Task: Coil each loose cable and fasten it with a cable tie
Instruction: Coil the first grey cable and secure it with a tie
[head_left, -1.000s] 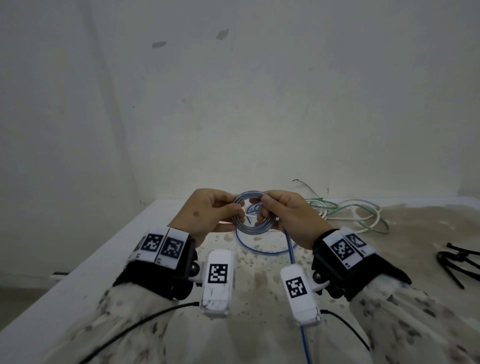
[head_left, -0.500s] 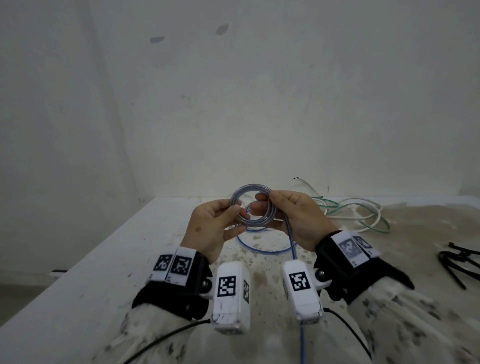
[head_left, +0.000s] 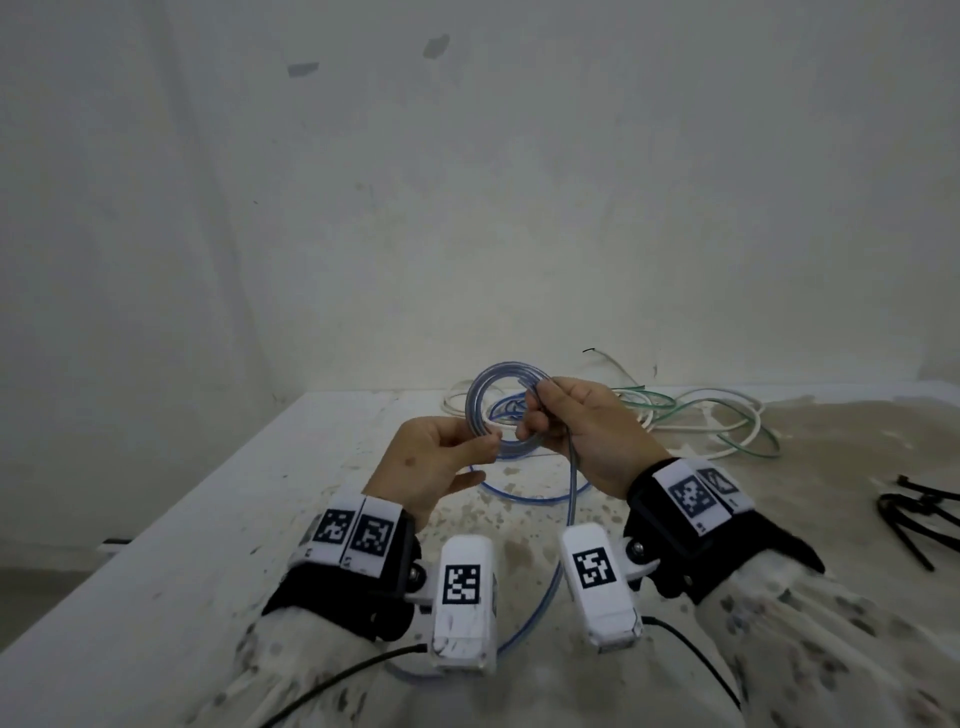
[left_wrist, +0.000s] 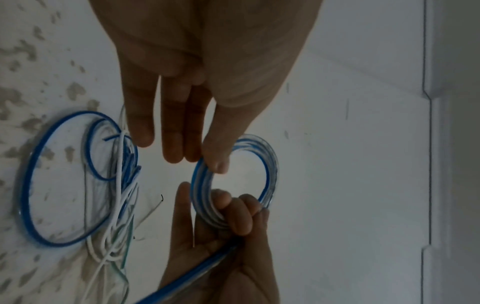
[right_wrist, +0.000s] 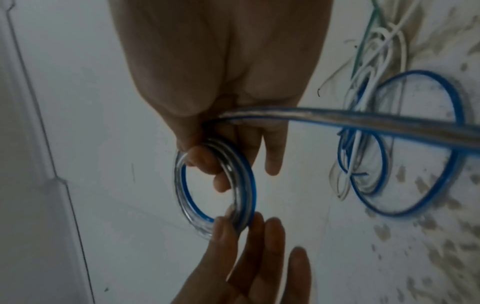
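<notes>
A person's left hand (head_left: 434, 462) and right hand (head_left: 587, 431) hold a small coil of clear-sheathed blue cable (head_left: 498, 410) in the air above a stained white surface (head_left: 208, 519). The left thumb and fingers (left_wrist: 213, 152) pinch the near-left rim of the coil, the remaining fingers lying straight and pressed together beside it. The right hand's fingers (right_wrist: 205, 160) curl through the ring and grip its right side, while the cable's loose tail (head_left: 570, 493) drops from that hand, loops down across the surface and runs back between the two wrists. Behind the coil, toward the wall, more of the blue cable (left_wrist: 46, 185) lies in wide loops on the surface, tangled with thin white cables (head_left: 727, 415) and a thin green cable (head_left: 748, 444) that spread to the coil's right. Far to the right of the coil, near the edge of the head view, a cluster of black cable ties (head_left: 919, 512) lies on the surface. Both wrists wear black straps carrying white camera housings (head_left: 465, 597) marked with square black-and-white tags.
</notes>
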